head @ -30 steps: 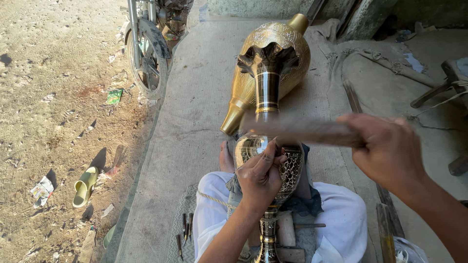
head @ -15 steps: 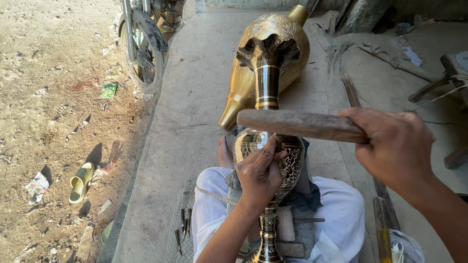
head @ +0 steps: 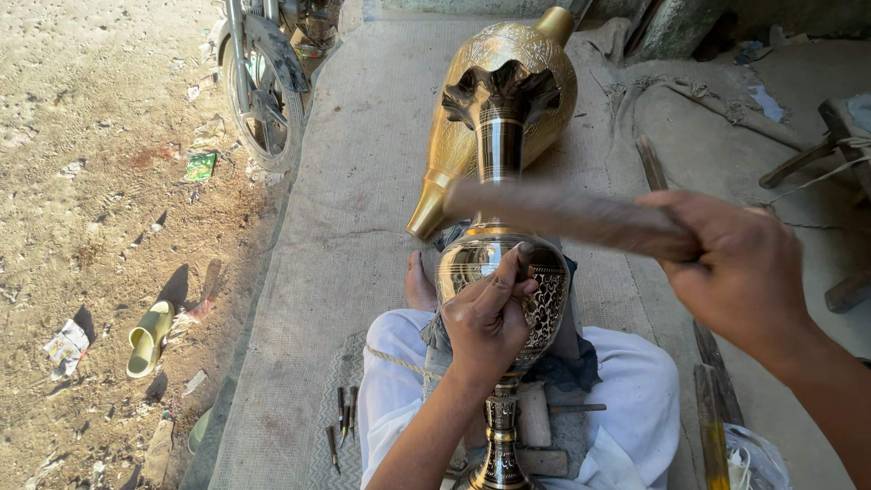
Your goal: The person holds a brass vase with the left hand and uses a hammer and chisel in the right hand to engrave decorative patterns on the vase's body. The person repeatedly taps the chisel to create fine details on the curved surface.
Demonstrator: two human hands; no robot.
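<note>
An engraved brass vase (head: 502, 272) with a dark patterned belly and a flared scalloped mouth lies across my lap. My left hand (head: 488, 322) rests on its belly, fingers pinched on a small chisel (head: 523, 261) set against the metal. My right hand (head: 730, 268) grips a wooden mallet (head: 562, 210), blurred in motion, just above the vase's neck. A second, larger golden brass vase (head: 531, 86) lies on its side behind it on the mat.
I sit on a beige woven mat (head: 363, 181). Several small chisels (head: 343, 417) lie by my left knee. A motorcycle wheel (head: 263, 86) stands at the mat's far left edge. A green sandal (head: 148, 338) and litter lie on the dirt.
The mallet has stayed over the vase's neck and is now motion-blurred, lower and swinging toward the chisel. My left hand holds steady on the vase's belly.
</note>
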